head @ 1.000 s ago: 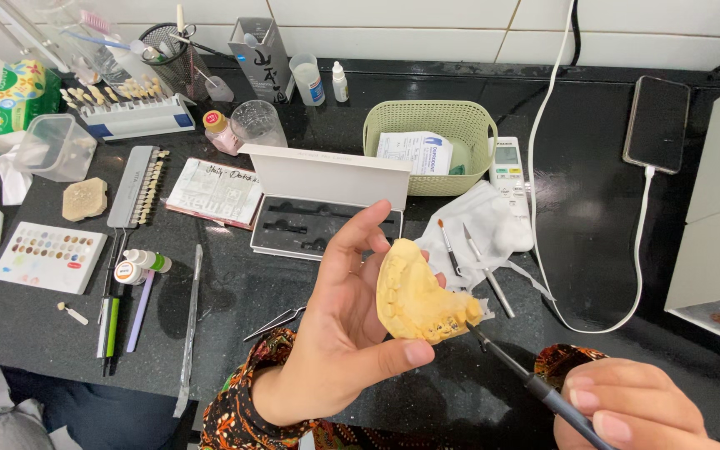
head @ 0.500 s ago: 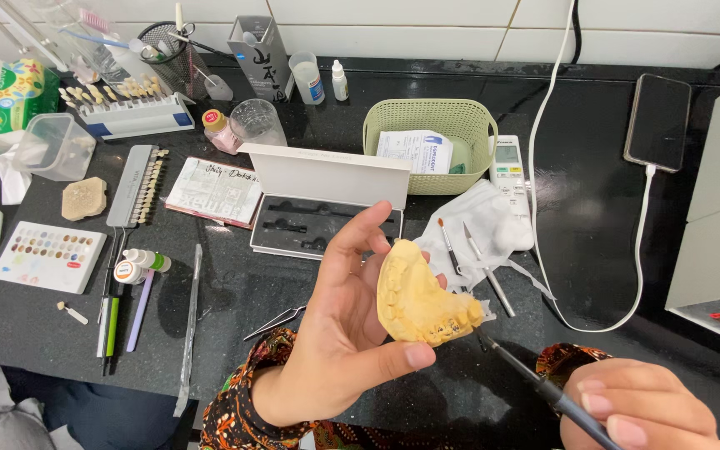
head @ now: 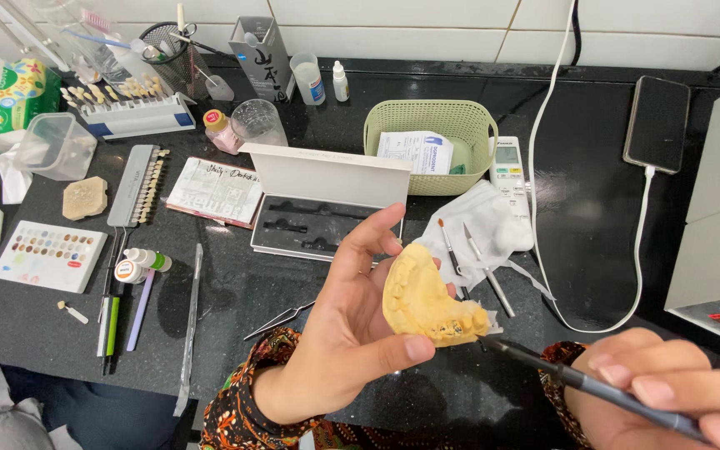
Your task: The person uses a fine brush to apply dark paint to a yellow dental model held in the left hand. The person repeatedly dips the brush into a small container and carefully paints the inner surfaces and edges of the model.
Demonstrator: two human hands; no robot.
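Above the black tabletop (head: 593,208), the left hand (head: 352,333) grips a yellow dental cast (head: 422,300) between thumb and fingers, raised clear of the surface. The right hand (head: 677,392), partly cut off by the frame edge, is closed around a thin dark brush (head: 593,387); its tip seems to touch the cast's lower right edge. Behind lie an open white case (head: 327,200), a green basket (head: 431,146) and a white cloth (head: 485,229) with two brushes.

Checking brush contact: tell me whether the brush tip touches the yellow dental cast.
Touching: the head view shows the brush tip meeting the cast's lower right edge, no gap.
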